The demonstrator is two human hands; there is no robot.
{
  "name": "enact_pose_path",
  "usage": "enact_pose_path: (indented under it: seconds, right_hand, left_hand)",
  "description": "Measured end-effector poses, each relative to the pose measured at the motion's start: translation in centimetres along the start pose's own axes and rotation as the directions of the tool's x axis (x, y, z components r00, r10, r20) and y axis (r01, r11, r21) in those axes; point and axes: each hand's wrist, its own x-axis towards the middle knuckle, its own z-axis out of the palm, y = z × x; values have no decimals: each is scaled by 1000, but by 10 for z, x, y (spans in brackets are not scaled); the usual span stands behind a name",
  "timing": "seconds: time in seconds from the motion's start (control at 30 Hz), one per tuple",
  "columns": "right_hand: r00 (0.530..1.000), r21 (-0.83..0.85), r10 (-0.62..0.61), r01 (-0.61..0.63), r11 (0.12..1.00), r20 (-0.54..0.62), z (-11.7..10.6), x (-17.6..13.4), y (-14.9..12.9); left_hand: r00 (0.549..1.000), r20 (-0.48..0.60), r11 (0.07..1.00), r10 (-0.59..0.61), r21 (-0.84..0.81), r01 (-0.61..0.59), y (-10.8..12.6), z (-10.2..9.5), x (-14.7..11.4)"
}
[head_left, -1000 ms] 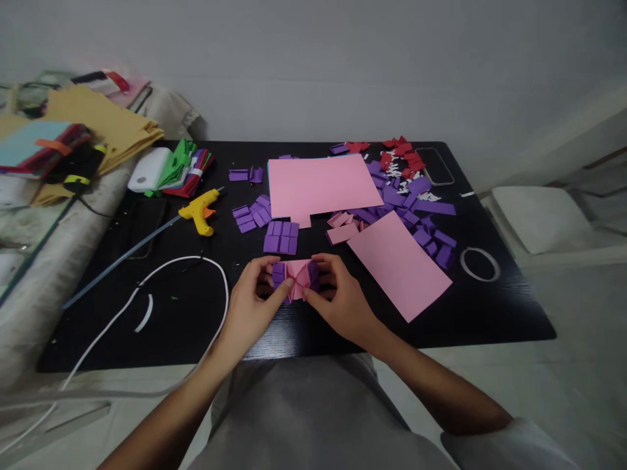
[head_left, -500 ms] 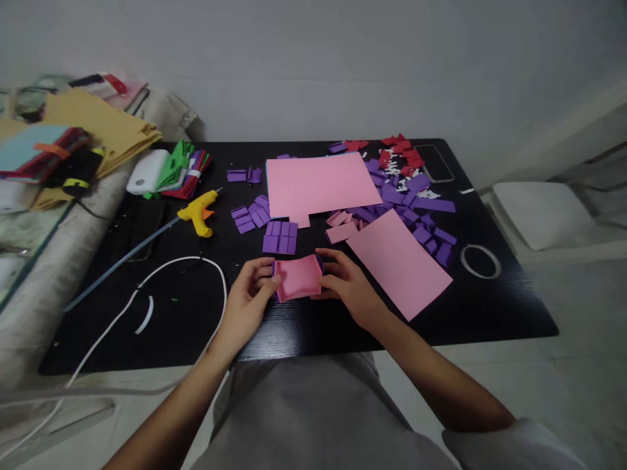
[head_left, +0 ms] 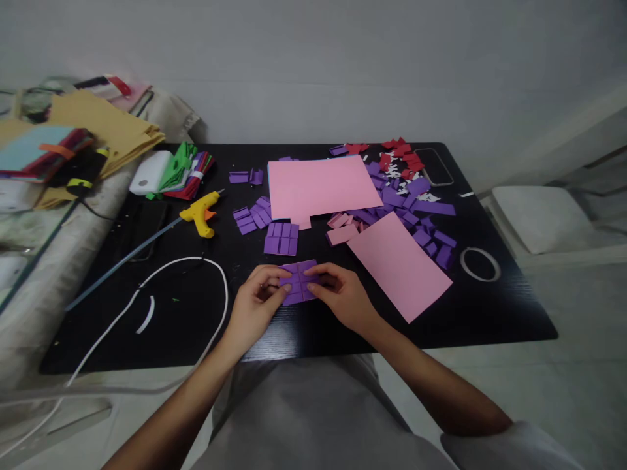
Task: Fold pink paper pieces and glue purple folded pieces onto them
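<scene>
Near the front edge of the black table, a folded purple paper piece (head_left: 300,287) with a grid of creased panels lies between my hands. My left hand (head_left: 262,292) pinches its left side, thumb on top. On the right side, my right hand (head_left: 339,292) grips it the same way, fingers curled at the far edge. Just beyond sits a similar purple paper panel (head_left: 281,239). A pink paper sheet (head_left: 399,267) lies right of my right hand, and a larger pink sheet (head_left: 321,189) is farther back.
A yellow glue gun (head_left: 200,214) with a long glue stick and a white cable (head_left: 226,287) lie left. Purple folded strips (head_left: 392,196), red scraps (head_left: 401,153) and a tape ring (head_left: 481,264) are right. Bundled coloured paper (head_left: 183,171) stands back left.
The piece in my hands showed its pink inner face with raised sides; now its purple panelled face is up, lying flatter. My hands have closed in toward each other over it.
</scene>
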Motion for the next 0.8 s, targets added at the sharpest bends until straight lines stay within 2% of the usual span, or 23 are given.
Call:
enact_pose_path:
  seconds: [0.17,0.23,0.3,0.37,0.47,0.57,0.67,0.8]
  right_hand:
    - [999,52,-42,42,998,0,0,1,3]
    - [998,-19,-65,65,998,5,-2,3,2]
    - [994,-172,-109,111,979,19,-5,4,2]
    - [977,-366,-208,206,907,35,-5,4,3]
    - [921,-609,-381,348,712,81,-1,-3,7]
    - [893,-715,-421,400,573,161,7,-15,11]
    - [896,-727,-373,421,542,241,11,-24,13]
    - [896,-714,-362,428,554,257,10,-23,14]
  left_hand:
    - [999,19,991,-47,-123,49,-2,0,-1]
    - [998,62,997,-32,-71,36,0,-3,-2]
    - [993,116,997,-22,72,13,0,-6,-2]
    - [988,153,971,-7,237,-29,-1,-8,-3]
    - [985,162,888,60,443,-127,-5,-8,-5]
    - [976,153,800,153,561,-213,-6,-5,-7]
    - [959,214,780,183,563,-275,-7,-4,-7]
    - [934,307,759,181,560,-331,-7,-2,-5]
